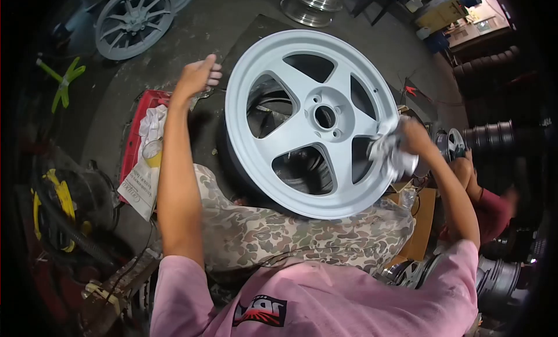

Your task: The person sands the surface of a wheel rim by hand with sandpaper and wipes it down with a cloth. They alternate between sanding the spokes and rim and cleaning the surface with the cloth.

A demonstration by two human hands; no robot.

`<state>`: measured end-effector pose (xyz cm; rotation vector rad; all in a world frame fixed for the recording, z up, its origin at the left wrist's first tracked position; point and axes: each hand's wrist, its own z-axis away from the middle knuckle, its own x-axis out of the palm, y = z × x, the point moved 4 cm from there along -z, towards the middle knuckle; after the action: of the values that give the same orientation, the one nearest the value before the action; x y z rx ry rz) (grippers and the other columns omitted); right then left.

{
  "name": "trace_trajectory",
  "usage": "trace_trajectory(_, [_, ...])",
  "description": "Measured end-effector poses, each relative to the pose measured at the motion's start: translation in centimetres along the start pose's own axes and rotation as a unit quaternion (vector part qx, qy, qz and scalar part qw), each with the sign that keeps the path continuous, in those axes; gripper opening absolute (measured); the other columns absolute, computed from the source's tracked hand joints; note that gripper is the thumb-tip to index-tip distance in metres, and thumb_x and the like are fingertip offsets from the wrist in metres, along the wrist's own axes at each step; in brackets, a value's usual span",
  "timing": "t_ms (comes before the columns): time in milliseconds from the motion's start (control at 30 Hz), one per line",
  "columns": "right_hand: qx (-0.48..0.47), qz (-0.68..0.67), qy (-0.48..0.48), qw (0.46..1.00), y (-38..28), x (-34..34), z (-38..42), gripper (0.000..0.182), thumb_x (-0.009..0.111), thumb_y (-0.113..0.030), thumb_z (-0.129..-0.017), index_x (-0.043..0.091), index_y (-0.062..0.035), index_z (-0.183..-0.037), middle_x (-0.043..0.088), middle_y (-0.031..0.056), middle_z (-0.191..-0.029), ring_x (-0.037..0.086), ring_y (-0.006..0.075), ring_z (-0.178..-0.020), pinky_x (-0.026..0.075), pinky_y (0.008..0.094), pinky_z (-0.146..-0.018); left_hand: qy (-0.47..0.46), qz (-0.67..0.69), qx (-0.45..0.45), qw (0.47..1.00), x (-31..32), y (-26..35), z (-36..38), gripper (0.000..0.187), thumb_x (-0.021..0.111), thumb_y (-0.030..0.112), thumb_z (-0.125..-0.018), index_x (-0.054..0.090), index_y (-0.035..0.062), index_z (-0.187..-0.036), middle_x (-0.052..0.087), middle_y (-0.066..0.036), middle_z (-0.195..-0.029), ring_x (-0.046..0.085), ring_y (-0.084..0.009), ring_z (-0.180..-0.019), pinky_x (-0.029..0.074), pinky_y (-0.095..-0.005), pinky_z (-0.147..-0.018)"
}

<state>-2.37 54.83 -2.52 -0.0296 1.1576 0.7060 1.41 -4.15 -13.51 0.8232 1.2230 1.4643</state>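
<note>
A pale grey five-spoke wheel lies in front of my lap, its face turned up. My right hand is closed around a crumpled whitish cloth at the wheel's right rim; both are blurred. To the left of the wheel, apart from its rim, my left hand is raised with loosely bent fingers and holds nothing. Dark shapes show through the wheel's openings.
A red tray at the left holds white cloth, a tape roll and printed paper. Another spoked wheel lies at the upper left. A silver rim stands at the top. At the right sits another person near stacked wheels.
</note>
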Motion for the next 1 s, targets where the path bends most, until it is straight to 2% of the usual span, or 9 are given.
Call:
trace_trajectory(133, [-0.086,0.011,0.396,0.914,2.4,-2.5,-16.7,0.036,0.08,-0.012,-0.069,0.076,-0.0071,-0.105,0.057,0.0245,-0.139,0.065,0.0419,-0.113,0.055,0.0502,-0.098,-0.038,0.037,0.07,0.996,2.5,1.3,0.0,0.06,0.058,0.048,-0.107,0.071,-0.0096,-0.118,0.076,-0.015,-0.101,0.072,-0.0182,-0.082,0.055,-0.0289,-0.074])
trace_trajectory(200, [0.06,-0.014,0.243,0.968,-6.8,-8.5,-22.4,0.037,0.079,-0.014,-0.071,0.075,0.001,-0.104,0.066,0.025,-0.123,0.07,0.0382,-0.1,0.056,0.0489,-0.088,-0.046,0.027,0.075,0.996,3.0,1.5,0.5,0.061,0.058,0.046,-0.107,0.069,-0.0127,-0.12,0.076,-0.018,-0.102,0.074,-0.0219,-0.085,0.057,-0.0316,-0.079])
trace_trajectory(367, [-0.231,-0.075,0.318,0.916,-29.8,-17.6,-16.6,0.02,0.071,-0.013,-0.082,0.074,-0.002,-0.098,0.064,0.0177,-0.124,0.063,0.0342,-0.115,0.056,0.0443,-0.095,0.037,0.004,0.089,0.995,1.6,2.2,0.4,0.057,0.058,0.047,-0.107,0.072,-0.0074,-0.117,0.075,-0.01,-0.095,0.067,-0.0139,-0.08,0.054,-0.0273,-0.078])
trace_trajectory(467, [-0.338,-0.062,0.42,0.84,-25.6,-15.8,-17.2,0.023,0.069,-0.012,-0.083,0.077,-0.011,-0.104,0.059,0.012,-0.133,0.061,0.0331,-0.122,0.056,0.0423,-0.098,0.032,0.018,0.091,0.995,1.8,1.5,-0.8,0.058,0.058,0.048,-0.107,0.072,-0.0075,-0.118,0.076,-0.01,-0.096,0.067,-0.0139,-0.081,0.054,-0.0271,-0.078])
trace_trajectory(533, [-0.188,0.031,0.443,0.876,-15.3,-12.3,-21.2,0.04,0.067,-0.013,-0.086,0.074,-0.0209,-0.125,0.057,0.0142,-0.132,0.063,0.0352,-0.12,0.056,0.0454,-0.1,0.025,0.012,0.096,0.995,1.7,1.5,-0.9,0.059,0.057,0.048,-0.107,0.072,-0.0075,-0.119,0.076,-0.011,-0.096,0.068,-0.0138,-0.082,0.054,-0.027,-0.077])
trace_trajectory(600, [-0.028,-0.035,0.242,0.969,-7.3,-9.0,-18.2,0.075,0.073,-0.022,-0.087,0.048,-0.0373,-0.156,0.053,0.0226,-0.138,0.067,0.0411,-0.118,0.059,0.0508,-0.095,0.025,0.006,0.13,0.991,1.8,1.6,-0.6,0.057,0.058,0.043,-0.108,0.071,-0.0115,-0.114,0.076,-0.013,-0.093,0.067,-0.0132,-0.078,0.055,-0.0263,-0.072])
trace_trajectory(800, [0.172,-0.073,0.042,0.981,-5.8,2.3,2.4,0.069,0.073,-0.043,-0.091,0.057,-0.0014,-0.143,0.061,0.0345,-0.127,0.068,0.049,-0.11,0.058,0.0534,-0.092,0.021,-0.027,0.126,0.991,1.8,2.8,1.2,0.051,0.06,0.043,-0.106,0.074,-0.0049,-0.116,0.077,-0.009,-0.098,0.07,-0.0134,-0.082,0.056,-0.0284,-0.077])
trace_trajectory(933, [-0.091,-0.441,0.096,0.888,-16.2,-0.5,15.7,0.051,0.071,-0.033,-0.09,0.065,0.0049,-0.124,0.067,0.0238,-0.117,0.065,0.0361,-0.117,0.05,0.0468,-0.101,0.026,-0.065,0.143,0.987,2.0,3.5,2.2,0.051,0.06,0.042,-0.106,0.074,-0.0056,-0.117,0.077,-0.01,-0.099,0.071,-0.0148,-0.083,0.055,-0.0281,-0.082])
trace_trajectory(1000, [-0.13,-0.546,-0.096,0.822,-17.8,-1.4,18.7,0.044,0.069,-0.026,-0.087,0.069,0.0038,-0.119,0.067,0.0147,-0.113,0.062,0.0269,-0.113,0.047,0.0429,-0.099,0.056,-0.067,0.161,0.983,1.5,4.0,3.1,0.049,0.061,0.041,-0.105,0.075,-0.0051,-0.116,0.079,-0.011,-0.099,0.072,-0.015,-0.086,0.055,-0.0287,-0.084])
